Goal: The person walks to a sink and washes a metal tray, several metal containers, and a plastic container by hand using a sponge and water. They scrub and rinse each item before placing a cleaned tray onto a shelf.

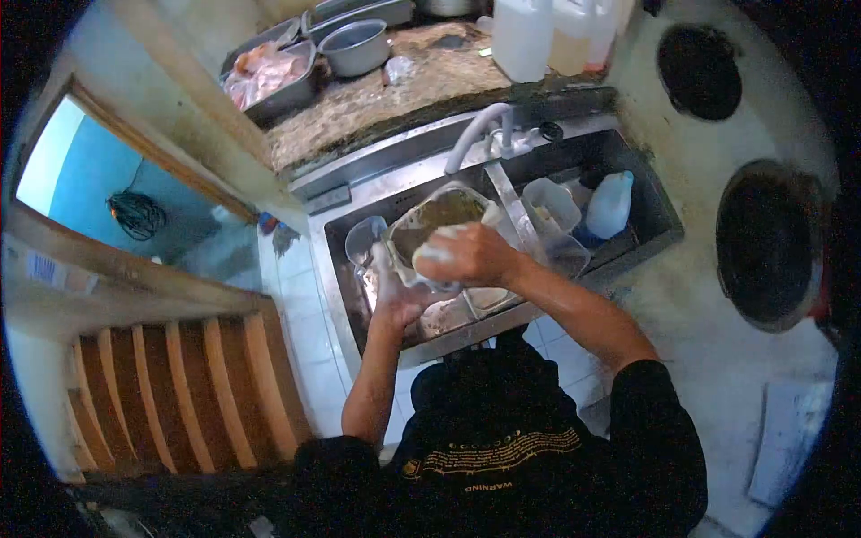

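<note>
Container [446, 208], squarish and smeared with suds, is held tilted over the left basin [433, 323] of a metal double sink, at the centre of the head view. Its lower left side is gripped by the left hand [399, 291], with the thumb raised along the wall and the other fingers partly hidden beneath. By the right hand [471, 254], whose fingers are curled closed, a pale, foamy pad [421, 258] is pressed at the near part of the container; the pad is mostly covered, so its exact shape cannot be told.

Just left of the container, a clear round tub [364, 238] is seen in the same basin. In the right basin [647, 212], clear plastic tubs [551, 204] and a light blue bottle [610, 206] are held. Between the basins and the counter, a grey curved faucet [475, 134] is mounted. At the upper left of the frame, raw meat [265, 75] is piled in a metal tray [285, 106], beside which a grey pot [353, 48] is set. Large plastic jugs [522, 40] are stood at the top, right of centre.
</note>
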Tool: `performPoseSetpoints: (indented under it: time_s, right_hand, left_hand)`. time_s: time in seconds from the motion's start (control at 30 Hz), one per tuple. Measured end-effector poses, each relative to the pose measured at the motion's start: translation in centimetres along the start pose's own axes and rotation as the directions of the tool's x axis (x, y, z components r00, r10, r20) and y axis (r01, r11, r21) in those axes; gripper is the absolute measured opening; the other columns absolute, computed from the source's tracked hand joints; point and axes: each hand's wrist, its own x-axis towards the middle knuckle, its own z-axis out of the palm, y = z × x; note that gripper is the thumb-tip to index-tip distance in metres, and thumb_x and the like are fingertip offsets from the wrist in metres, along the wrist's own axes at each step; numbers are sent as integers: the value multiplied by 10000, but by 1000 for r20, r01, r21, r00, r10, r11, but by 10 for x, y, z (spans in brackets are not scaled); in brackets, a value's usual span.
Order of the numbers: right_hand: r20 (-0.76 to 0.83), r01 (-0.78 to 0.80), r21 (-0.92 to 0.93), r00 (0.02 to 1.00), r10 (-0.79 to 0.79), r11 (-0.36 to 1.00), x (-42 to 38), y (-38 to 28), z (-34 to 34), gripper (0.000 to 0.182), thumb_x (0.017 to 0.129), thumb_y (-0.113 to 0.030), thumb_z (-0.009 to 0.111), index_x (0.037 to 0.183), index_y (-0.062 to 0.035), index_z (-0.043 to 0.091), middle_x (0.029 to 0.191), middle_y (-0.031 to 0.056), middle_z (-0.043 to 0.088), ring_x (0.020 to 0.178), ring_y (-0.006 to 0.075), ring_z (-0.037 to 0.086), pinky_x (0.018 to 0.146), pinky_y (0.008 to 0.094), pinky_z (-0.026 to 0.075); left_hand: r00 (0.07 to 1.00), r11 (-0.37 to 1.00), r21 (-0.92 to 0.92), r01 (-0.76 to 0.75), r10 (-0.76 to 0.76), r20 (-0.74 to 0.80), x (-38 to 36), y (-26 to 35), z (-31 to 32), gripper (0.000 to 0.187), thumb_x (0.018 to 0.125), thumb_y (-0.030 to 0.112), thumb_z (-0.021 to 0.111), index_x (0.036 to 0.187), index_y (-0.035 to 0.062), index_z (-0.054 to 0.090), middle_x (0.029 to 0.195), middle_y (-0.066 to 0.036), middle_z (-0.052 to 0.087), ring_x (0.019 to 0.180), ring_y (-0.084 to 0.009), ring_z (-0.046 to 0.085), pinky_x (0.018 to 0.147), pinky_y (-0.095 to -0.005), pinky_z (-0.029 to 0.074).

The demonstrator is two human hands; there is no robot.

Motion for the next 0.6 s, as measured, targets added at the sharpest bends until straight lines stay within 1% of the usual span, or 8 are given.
performPoseSetpoints:
  time_s: [0.07,0.1,0.17,0.23,0.33,0.37,0.47,0.6]
  right_hand:
    - [49,90,40,995,-91,995,-6,-6,1,388,786,-198,654,1170,-187,603,913,85,650,874,223,697,624,389,586]
    - [142,-45,184,990,19,982,-5,-2,1,372,798,-228,673,1160,-169,613,973,109,655,908,251,692,687,395,576]
    - [361,-354,392,908,212,849,-6,5,2,363,821,-287,712,1140,-134,633,1093,156,665,976,307,682,813,409,554]
    - [534,-676,448,728,431,585,-11,12,7,452,863,-373,716,1192,-80,615,1172,219,651,1067,370,646,927,404,516]
    - [362,-784,317,620,696,534,-17,14,51,480,885,-340,684,1265,-71,568,1186,251,633,1066,399,639,921,439,518]
    - [568,-887,34,397,721,461,4,-1,36,476,900,-287,645,1303,-63,525,1181,263,625,1075,400,637,908,469,517]
    - [476,-709,-239,509,717,663,-9,-13,51,480,845,-153,611,1280,25,509,1052,280,642,978,422,658,837,492,543]
    - [381,-572,19,762,523,820,-18,-10,89,259,850,-119,569,1045,45,618,970,265,639,923,412,665,779,494,554]
  left_hand:
    - [988,996,87,-24,37,-151,-1,-3,6,895,877,744,454,1447,61,353,1420,-209,472,1253,-367,533,975,-582,485]
    - [984,989,91,-117,127,-121,-2,-4,-1,739,913,577,522,1407,41,400,1358,-190,524,1208,-331,568,990,-496,500]
    - [939,664,731,-157,329,-96,5,-8,-45,623,923,455,547,1371,35,438,1305,-171,557,1178,-306,585,982,-458,508]
    - [895,956,207,-210,273,-352,10,-28,-36,568,911,363,581,1372,51,469,1252,-153,595,1043,-295,636,911,-434,538]
    - [863,899,300,-320,407,-299,7,-37,-3,617,936,418,590,1406,50,437,1288,-146,583,1116,-291,611,988,-416,495]
    - [850,875,318,-364,452,-270,12,-41,1,644,954,462,584,1423,51,424,1311,-143,576,1157,-290,596,1026,-409,471]
    - [807,874,213,-437,485,-337,26,-51,-3,652,1019,539,422,1420,25,399,1329,-113,554,1179,-269,578,1033,-405,451]
    - [850,895,171,-413,446,-282,37,-64,-13,727,1012,594,376,1452,16,357,1376,-129,523,1258,-281,519,1091,-432,384]
